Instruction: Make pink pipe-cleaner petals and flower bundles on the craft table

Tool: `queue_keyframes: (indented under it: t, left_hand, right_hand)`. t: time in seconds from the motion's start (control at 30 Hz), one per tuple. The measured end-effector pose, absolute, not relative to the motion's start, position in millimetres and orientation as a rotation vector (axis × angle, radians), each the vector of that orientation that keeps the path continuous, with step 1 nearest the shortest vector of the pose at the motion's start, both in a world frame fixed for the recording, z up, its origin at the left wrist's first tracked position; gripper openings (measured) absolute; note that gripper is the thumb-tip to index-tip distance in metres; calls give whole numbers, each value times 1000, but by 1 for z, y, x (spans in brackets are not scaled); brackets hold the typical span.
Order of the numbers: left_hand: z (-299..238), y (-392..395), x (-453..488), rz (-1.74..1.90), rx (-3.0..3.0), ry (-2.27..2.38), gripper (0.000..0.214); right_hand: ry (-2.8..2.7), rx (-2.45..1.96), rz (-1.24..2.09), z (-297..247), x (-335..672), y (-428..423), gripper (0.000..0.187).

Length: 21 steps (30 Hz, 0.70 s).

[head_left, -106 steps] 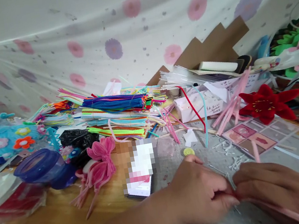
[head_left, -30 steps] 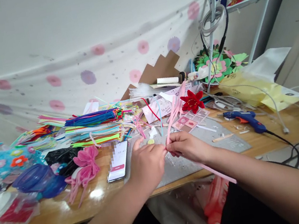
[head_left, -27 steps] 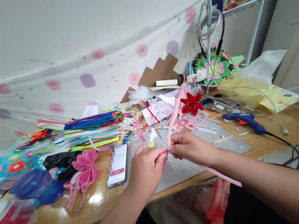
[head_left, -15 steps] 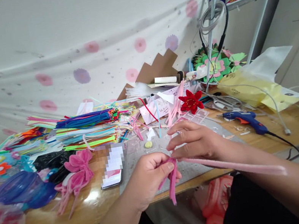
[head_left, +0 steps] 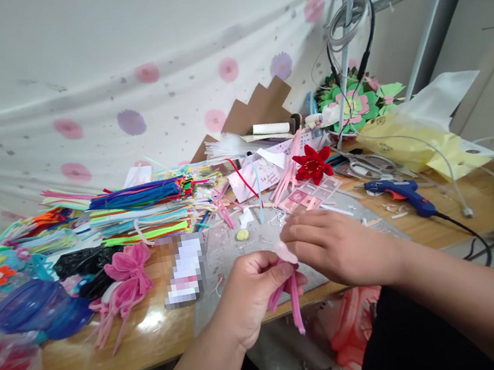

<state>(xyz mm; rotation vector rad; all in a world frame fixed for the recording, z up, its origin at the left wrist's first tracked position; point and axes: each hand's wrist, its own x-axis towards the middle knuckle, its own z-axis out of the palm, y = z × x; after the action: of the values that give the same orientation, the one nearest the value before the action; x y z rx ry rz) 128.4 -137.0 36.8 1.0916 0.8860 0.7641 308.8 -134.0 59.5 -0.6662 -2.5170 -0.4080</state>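
My left hand (head_left: 264, 284) pinches a bunch of pink pipe cleaners (head_left: 296, 310) between thumb and fingers, their loose ends hanging down past the front edge of the table. A light pink pipe cleaner (head_left: 286, 253) shows as a short curved piece at the top of the bunch. My right hand (head_left: 329, 244) is closed against this piece, its back turned up and its fingers bent over; its fingertips are partly hidden. Below both hands lies a grey cutting mat (head_left: 234, 276). A small yellow-green disc (head_left: 242, 235) rests on it.
Stacked coloured pipe cleaners (head_left: 138, 194) lie at the back left. Nearer are a pink pipe-cleaner bow (head_left: 131, 272), a phone (head_left: 184, 276) and a blue bowl (head_left: 34, 308). On the right are a red flower (head_left: 313, 163), scissors (head_left: 367, 163) and a blue glue gun (head_left: 404, 194) with its cable.
The long light pink pipe cleaner stretching right no longer shows; only a short piece remains visible at the bunch. My right hand has turned palm down, fingers more curled.
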Motion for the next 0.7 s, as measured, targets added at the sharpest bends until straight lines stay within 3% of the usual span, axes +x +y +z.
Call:
queue_keyframes:
  t: [0.1, 0.2, 0.33, 0.47, 0.7]
  left_hand:
    - [32, -135, 126, 759, 1384, 1024, 14]
    - [26, -130, 120, 785, 2087, 1176, 18]
    - [17, -120, 115, 875, 2593, 1183, 22]
    - [14, -115, 116, 932, 1964, 1225, 20]
    - [19, -125, 123, 1213, 1163, 1001, 13]
  right_hand:
    - [-2584, -787, -313, 51, 306, -135, 22]
    - [-2597, -1023, -122, 38, 298, -132, 13]
    - [-2314, -1401, 417, 26, 285, -122, 13]
    - [-2063, -1356, 646, 32, 279, -118, 11]
    - [-1922, -1199, 391, 31, 275, -131, 16]
